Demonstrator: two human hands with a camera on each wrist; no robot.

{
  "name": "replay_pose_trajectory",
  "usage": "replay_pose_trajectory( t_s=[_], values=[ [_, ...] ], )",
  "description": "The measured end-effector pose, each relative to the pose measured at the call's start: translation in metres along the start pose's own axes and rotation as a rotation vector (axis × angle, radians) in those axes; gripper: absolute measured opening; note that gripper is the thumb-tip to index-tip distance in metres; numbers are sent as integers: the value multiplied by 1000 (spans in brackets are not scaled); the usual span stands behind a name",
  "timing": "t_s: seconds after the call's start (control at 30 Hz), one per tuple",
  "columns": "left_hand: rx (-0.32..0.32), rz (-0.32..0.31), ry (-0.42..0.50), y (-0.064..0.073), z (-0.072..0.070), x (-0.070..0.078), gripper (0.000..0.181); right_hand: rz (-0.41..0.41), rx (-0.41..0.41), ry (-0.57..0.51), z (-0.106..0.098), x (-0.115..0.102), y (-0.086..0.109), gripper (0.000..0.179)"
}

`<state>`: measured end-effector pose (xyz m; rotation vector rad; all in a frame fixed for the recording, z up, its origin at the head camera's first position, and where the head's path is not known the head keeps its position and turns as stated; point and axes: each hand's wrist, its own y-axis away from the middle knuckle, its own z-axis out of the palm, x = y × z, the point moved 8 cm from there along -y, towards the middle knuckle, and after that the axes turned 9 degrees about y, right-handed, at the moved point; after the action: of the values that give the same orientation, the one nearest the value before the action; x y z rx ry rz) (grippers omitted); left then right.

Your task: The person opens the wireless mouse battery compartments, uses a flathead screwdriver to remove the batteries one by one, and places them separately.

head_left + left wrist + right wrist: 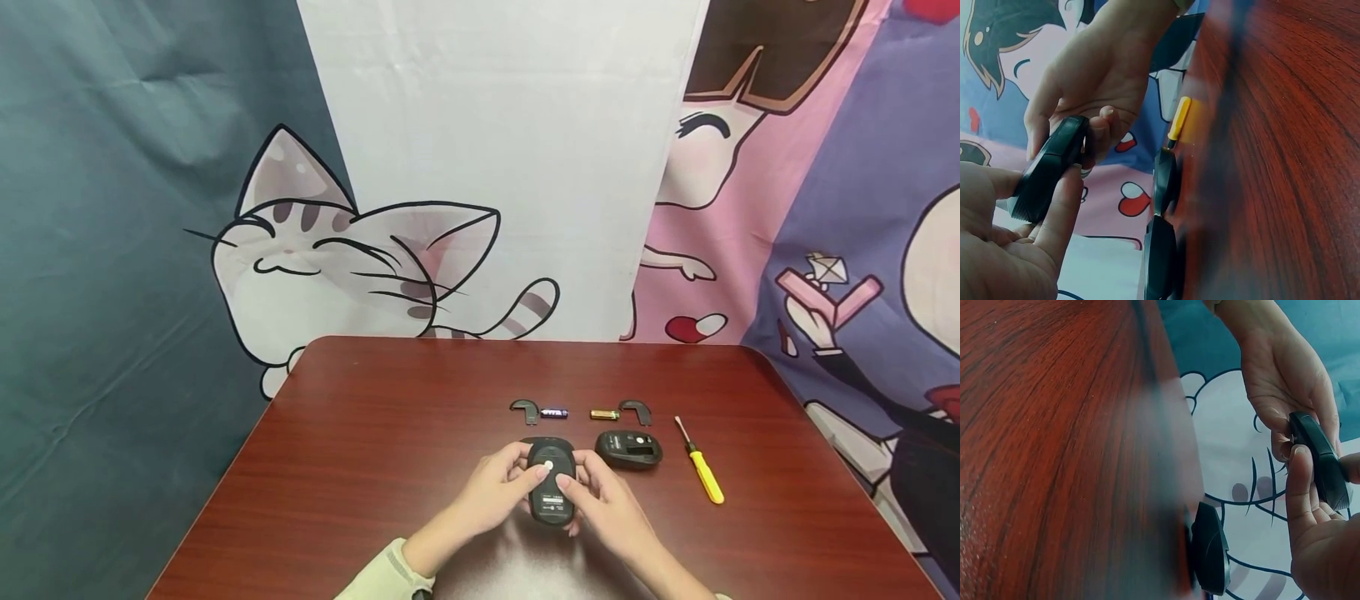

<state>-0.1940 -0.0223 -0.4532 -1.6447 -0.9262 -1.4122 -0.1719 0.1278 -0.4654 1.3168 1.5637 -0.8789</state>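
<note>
Both hands hold a black computer mouse [551, 496] above the table, its underside with a label turned up. My left hand [487, 493] grips one side, its thumb on the underside near a white round spot. From the other side my right hand [613, 508] grips it, thumb also on the underside. In the left wrist view the mouse [1050, 165] is seen edge-on between the hands. A second mouse [628, 450] lies underside up to the right, a slot in it open. Another mouse [1160, 259] is on the table, mostly hidden behind the held one in the head view.
Farther back lie a small black cover [527, 410] beside a purple battery [554, 413], and a gold battery [604, 414] beside another cover [637, 410]. A yellow-handled screwdriver [703, 473] lies at the right. The brown table [337, 467] ends before a printed cloth backdrop [510, 125].
</note>
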Motion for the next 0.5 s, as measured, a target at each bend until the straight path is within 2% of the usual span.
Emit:
replay_pose_trajectory(
  t_s=[0.5],
  values=[
    [34, -27, -31, -2, 1, -1, 33, 30, 32, -15, -2, 6, 0, 31]
  ],
)
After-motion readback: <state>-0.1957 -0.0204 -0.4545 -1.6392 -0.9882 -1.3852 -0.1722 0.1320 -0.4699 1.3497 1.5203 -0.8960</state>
